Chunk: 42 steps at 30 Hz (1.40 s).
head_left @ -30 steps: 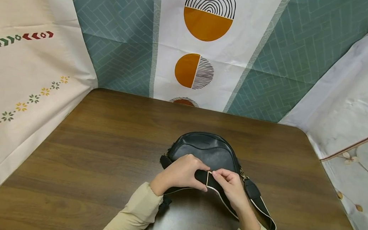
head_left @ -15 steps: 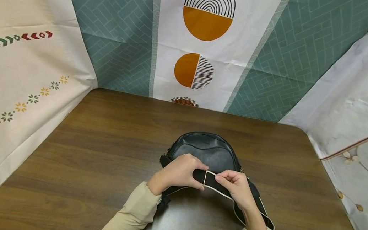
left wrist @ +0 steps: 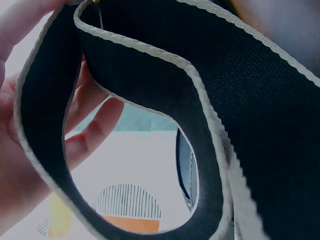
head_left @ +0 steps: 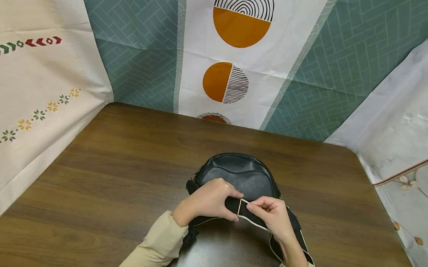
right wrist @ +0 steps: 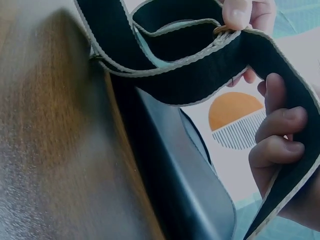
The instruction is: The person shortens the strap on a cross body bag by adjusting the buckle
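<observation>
Strap [head_left: 249,214] — in left fingers [head_left: 234,192] and right fingers [head_left: 264,201] — near buckle [head_left: 239,207]

Left grip [head_left: 211,198] pinching, right grip [head_left: 271,215] pinching just beside it, sleeved forearms [head_left: 155,245] slanting toward each other

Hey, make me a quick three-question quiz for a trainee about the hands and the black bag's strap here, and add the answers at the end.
1. Multiple choice: which colour is the edging along the black strap of the shoulder bag?
A) Red
B) Off-white
C) Blue

2. True or false: the left hand and the right hand are both on the strap.

3. Fill in the blank: in the head view, the gold-coloured slide buckle sits at the fingertips of the ____ hand.

Key
1. B
2. True
3. left
</observation>
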Each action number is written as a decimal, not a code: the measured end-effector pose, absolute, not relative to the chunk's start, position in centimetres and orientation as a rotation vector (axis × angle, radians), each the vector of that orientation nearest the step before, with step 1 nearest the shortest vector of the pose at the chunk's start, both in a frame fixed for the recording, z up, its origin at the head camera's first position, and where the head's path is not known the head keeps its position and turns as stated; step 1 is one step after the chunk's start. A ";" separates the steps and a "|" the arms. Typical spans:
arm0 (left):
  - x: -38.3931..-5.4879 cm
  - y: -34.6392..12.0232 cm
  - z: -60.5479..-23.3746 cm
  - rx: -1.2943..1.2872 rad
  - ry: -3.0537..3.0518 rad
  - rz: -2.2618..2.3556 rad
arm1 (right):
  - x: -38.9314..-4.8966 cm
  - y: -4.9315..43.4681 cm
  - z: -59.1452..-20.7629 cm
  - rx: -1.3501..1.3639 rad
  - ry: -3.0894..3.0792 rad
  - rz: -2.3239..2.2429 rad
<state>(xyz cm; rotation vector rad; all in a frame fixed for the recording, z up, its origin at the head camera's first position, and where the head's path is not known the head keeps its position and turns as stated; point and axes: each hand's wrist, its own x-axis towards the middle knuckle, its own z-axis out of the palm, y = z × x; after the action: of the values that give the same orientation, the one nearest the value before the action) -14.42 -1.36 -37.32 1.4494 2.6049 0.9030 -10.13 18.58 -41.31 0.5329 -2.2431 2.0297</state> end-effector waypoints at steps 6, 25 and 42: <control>-14.2 -1.1 -37.2 1.439 2.608 0.880 | -10.1 18.1 -41.4 0.561 -2.212 2.005; -14.4 -1.5 -37.5 1.431 2.607 0.917 | -10.0 18.5 -41.4 0.442 -2.376 2.109; -14.2 -0.8 -37.3 1.439 2.650 0.852 | -10.4 17.5 -41.6 0.491 -2.266 2.051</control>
<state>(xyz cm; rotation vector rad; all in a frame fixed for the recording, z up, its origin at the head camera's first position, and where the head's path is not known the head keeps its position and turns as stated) -14.16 -0.79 -37.27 1.4395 2.6496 0.8518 -10.37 17.55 -41.59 0.4907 -2.2660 2.0508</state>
